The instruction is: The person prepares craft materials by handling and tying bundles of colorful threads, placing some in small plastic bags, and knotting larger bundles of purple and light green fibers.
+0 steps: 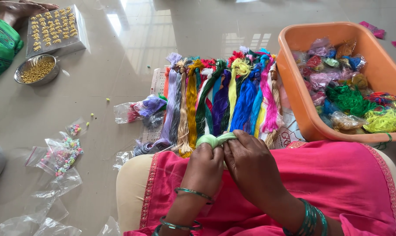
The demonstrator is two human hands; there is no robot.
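Left hand, right hand both pinch pale green skein over lap, mid-twist or knotting. Next likely needs steady tension on skein. Beyond: skein row on floor; orange tub right; bead bowl far-left corner.

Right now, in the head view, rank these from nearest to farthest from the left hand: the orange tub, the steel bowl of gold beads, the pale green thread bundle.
1. Pale green thread bundle: held in the left hand, shared with the right hand.
2. Orange tub: on the right side.
3. Steel bowl of gold beads: far upper left.
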